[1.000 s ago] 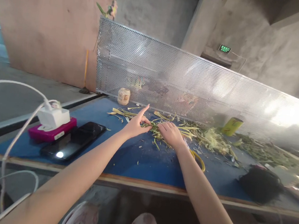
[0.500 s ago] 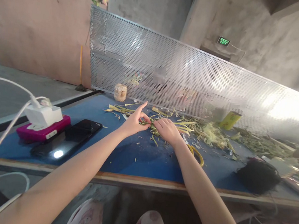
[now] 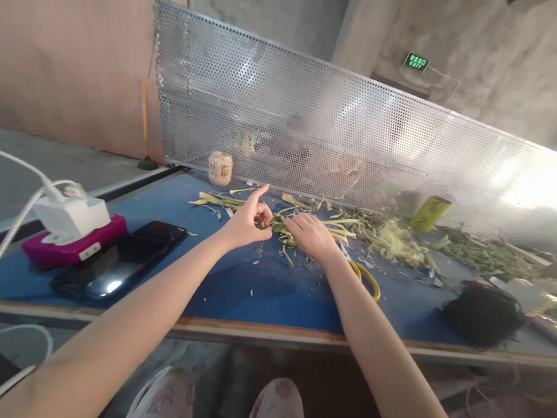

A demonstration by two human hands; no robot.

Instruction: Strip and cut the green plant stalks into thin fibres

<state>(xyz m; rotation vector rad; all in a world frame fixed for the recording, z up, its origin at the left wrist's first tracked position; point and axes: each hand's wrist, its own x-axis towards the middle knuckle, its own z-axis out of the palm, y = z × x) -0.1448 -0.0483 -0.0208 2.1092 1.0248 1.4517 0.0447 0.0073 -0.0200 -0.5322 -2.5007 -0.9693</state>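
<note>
My left hand is closed in a pinch over the middle of the blue table, with one finger pointing up. Whatever lies between its fingertips is too small to name. Fingers bent together, my right hand rests at the right side of a small heap of green plant scraps; its fingertips are partly hidden there. Pale yellow-green strips stick out behind my right hand, and more strips lie beyond my left. Yellow-handled scissors, as they appear, lie by my right wrist, their blades mostly covered.
At left are a black phone and a magenta power strip with a white charger. A jar stands by the perforated metal screen. Plant heaps, a yellow-green object and a black bundle are rightward.
My left hand has drawn slightly left, away from the green scraps and my right hand, widening the gap. The whole view has shifted a little.
</note>
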